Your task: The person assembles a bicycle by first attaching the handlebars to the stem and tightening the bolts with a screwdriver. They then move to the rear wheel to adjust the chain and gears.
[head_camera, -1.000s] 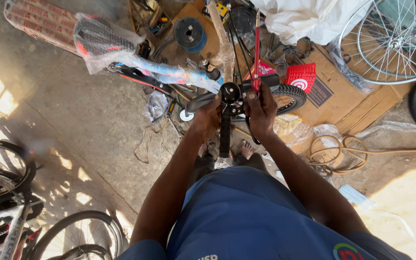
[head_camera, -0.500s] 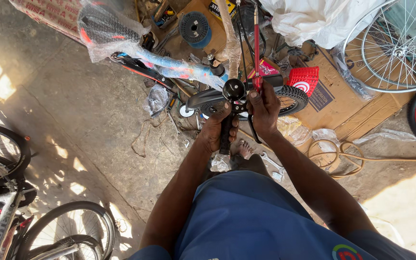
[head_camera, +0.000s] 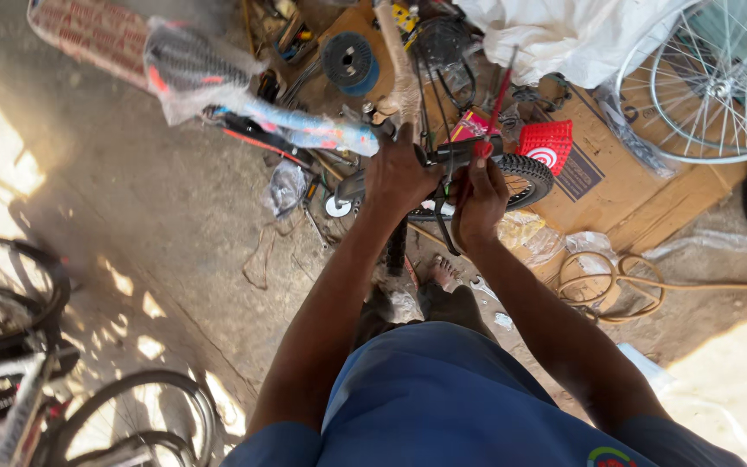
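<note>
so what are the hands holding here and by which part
Both hold a black bicycle handlebar. The left hand wraps its middle from above; the right hand pinches the bar near the red-tipped end. The exact grip is partly hidden.

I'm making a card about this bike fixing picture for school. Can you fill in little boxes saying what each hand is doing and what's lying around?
place: dusty ground outdoors, in sun and shade
left hand: gripping the black handlebar
right hand: on the same bar, fingers by a red-handled tool
below the hands: small knobbly tyre
right side: flat cardboard, spoked wheel
left side: plastic-wrapped bike part, more wheels
</note>
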